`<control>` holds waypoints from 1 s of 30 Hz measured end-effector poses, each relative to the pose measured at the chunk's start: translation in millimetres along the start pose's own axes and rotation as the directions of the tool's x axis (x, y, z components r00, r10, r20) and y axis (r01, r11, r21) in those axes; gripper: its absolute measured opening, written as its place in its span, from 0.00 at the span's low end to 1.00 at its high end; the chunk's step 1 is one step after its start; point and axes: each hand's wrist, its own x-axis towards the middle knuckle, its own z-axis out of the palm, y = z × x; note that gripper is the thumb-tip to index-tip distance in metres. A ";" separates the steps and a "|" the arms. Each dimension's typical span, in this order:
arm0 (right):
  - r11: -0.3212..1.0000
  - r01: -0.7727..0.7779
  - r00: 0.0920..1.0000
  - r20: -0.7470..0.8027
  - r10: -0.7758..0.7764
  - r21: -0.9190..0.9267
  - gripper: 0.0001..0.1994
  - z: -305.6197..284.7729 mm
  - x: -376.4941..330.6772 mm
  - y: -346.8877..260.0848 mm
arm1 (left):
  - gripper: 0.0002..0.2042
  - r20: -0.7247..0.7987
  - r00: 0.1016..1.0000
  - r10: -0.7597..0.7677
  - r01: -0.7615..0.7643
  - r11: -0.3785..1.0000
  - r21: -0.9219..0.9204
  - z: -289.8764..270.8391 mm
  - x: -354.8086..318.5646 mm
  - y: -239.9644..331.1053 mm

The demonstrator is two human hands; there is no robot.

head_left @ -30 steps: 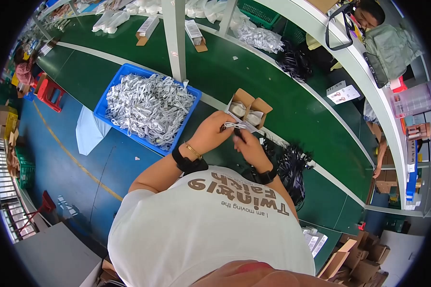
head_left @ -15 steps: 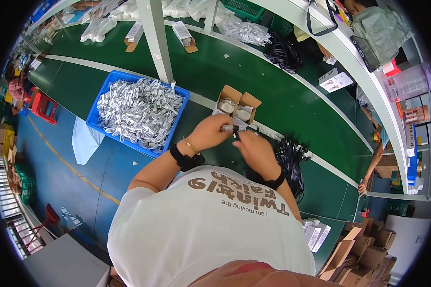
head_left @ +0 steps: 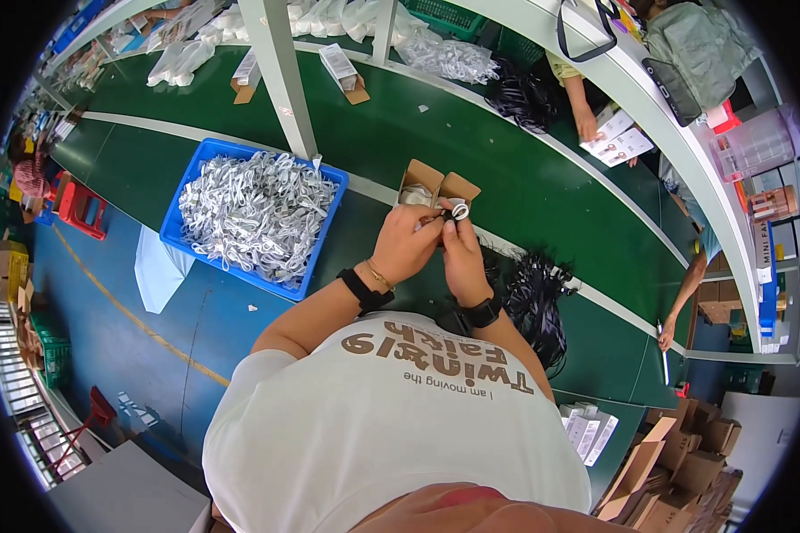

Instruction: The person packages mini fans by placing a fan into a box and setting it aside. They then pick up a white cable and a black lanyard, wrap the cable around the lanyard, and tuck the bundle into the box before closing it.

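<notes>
My left hand [head_left: 409,240] and my right hand [head_left: 464,259] meet over the near edge of the green bench. Between their fingertips is a small white coiled cable [head_left: 460,211] with something black against it, perhaps a strap; my fingers partly hide both. Both hands are closed on this bundle. Just beyond them stand two open small cardboard boxes [head_left: 423,175] with white items inside. To the left, a blue bin [head_left: 174,222] is heaped with white coiled cables [head_left: 253,213]. A bunch of black straps [head_left: 538,306] lies to the right of my right hand.
A white post [head_left: 278,80] rises behind the bin. White boxes with open flaps [head_left: 340,67] and more black straps [head_left: 523,96] lie on the far side. A co-worker's hand [head_left: 585,120] touches white printed boxes [head_left: 620,142]; another person's hand [head_left: 667,333] is at the right end.
My hands have drawn closer together, and the white coil now shows above my right fingertips. At the far right a co-worker's hand has reached onto the printed boxes, which have shifted.
</notes>
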 end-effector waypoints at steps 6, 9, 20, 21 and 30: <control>0.515 0.307 0.944 0.185 -0.274 -0.800 0.13 -42.9 27.5 -6.7 | 0.28 0.188 0.977 -0.105 0.114 0.993 -0.039 -2.2 -10.5 8.0; -0.144 0.346 0.923 0.364 -0.126 -0.927 0.12 -46.5 20.6 -14.8 | 0.33 0.233 0.958 -0.164 0.193 0.976 -0.105 5.2 -17.2 6.8; 0.087 0.361 0.908 0.329 -0.260 -0.928 0.13 -86.2 -36.8 11.6 | 0.39 0.447 0.877 -0.174 0.332 0.893 -0.303 64.4 -31.5 -14.7; 0.082 0.347 0.911 0.315 -0.267 -0.934 0.13 -87.0 -38.0 8.6 | 0.39 0.456 0.875 -0.159 0.326 0.892 -0.314 64.3 -28.4 -11.8; -0.091 0.184 0.969 0.196 -0.151 -0.979 0.06 -76.8 -48.6 -29.9 | 0.37 0.571 0.807 -0.152 0.417 0.831 -0.367 70.2 -32.8 6.6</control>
